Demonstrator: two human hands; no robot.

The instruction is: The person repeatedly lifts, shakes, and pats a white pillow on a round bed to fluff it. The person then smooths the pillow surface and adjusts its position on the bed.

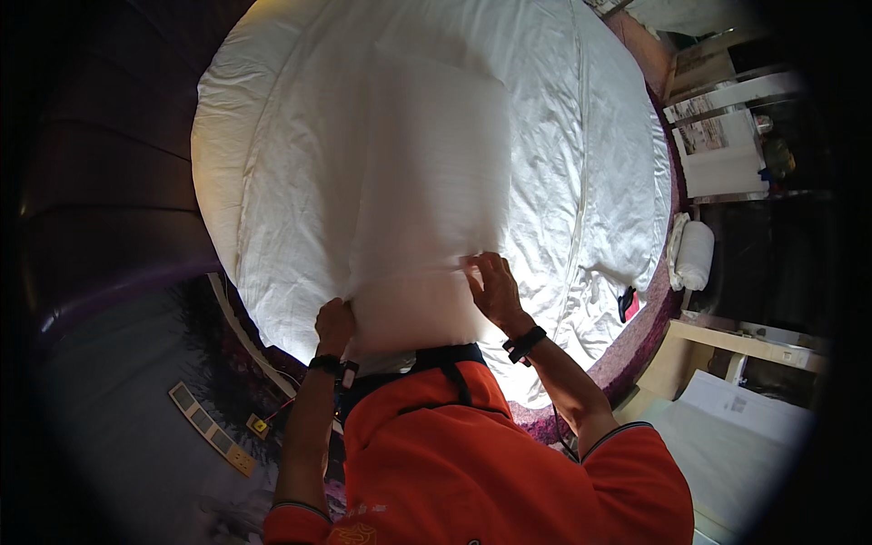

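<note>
A white pillow [436, 170], somewhat blurred, lies or is held upright before me over a round bed covered with a white quilt [545, 177]. At its lower left edge my left hand [334, 325] is closed on the white cloth. My right hand [492, 286] is at the pillow's right side, fingers bent, its fingertips at a fold or opening edge of the fabric. Whether those fingertips pinch the cloth is not clear. Both wrists wear black bands.
A dark padded headboard [122, 184] curves along the left. At the right are a rolled white towel [696, 255], a shelf with papers [722, 153] and a wooden table [742, 344]. A small black and pink item [628, 304] lies on the bed's right edge. A wall socket panel [211, 429] is at lower left.
</note>
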